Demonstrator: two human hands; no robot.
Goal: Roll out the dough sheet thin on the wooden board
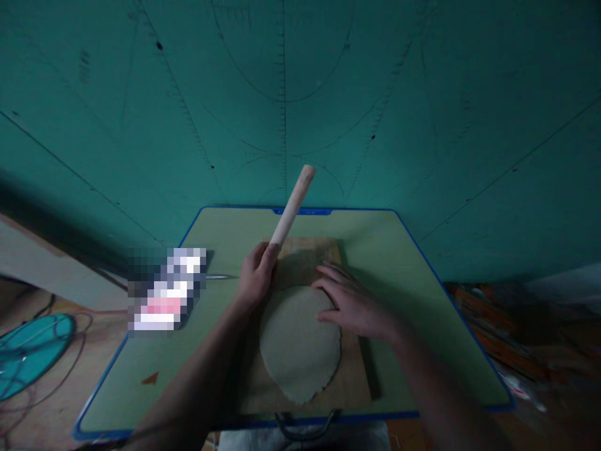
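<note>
A flat, roundish sheet of dough point(300, 351) with a ragged lower edge lies on a wooden board point(354, 382). My left hand point(256, 272), at the board's left side, is wrapped round the near end of a pale rolling pin point(293, 205). The pin slants up and away to the right, its far end raised over the table's back edge. My right hand point(345, 297) rests at the upper right edge of the dough, fingers spread and touching it.
The board lies on a light green table point(404, 282) with a blue rim. A blurred-out flat object point(169, 291) and a thin metal rod point(220, 276) are on the left. A small brown triangle point(150, 378) lies nearer. Behind rises a green wall point(300, 81); clutter point(498, 332) covers the right floor.
</note>
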